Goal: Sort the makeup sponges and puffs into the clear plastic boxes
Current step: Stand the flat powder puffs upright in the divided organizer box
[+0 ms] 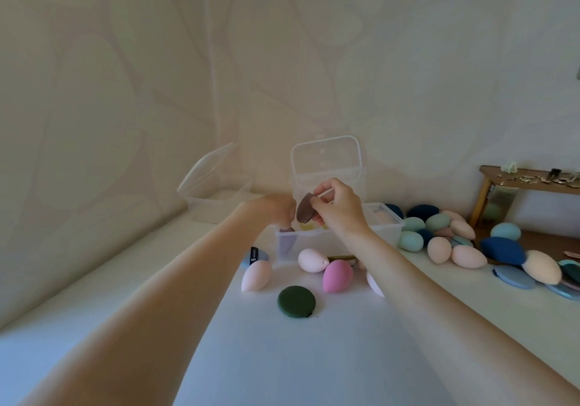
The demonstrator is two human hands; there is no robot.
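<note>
Right hand (340,208) raised over the open clear box (337,239), pinching a flat brown puff (306,214) by its edge, presumably to drop it in edge-down. Left hand (276,211) blurred at the box's left end, apparently reaching inside near a greyish sponge (287,241); grip impossible to tell. Puff thin, oval, matte mauve-brown, hanging just above the rim.

We see a white table (282,358) – pale patterned wall (188,60) behind it | at far right we spot a wooden shelf (530,182) – small cluttered items (539,177) on top, too blurred to name
</note>
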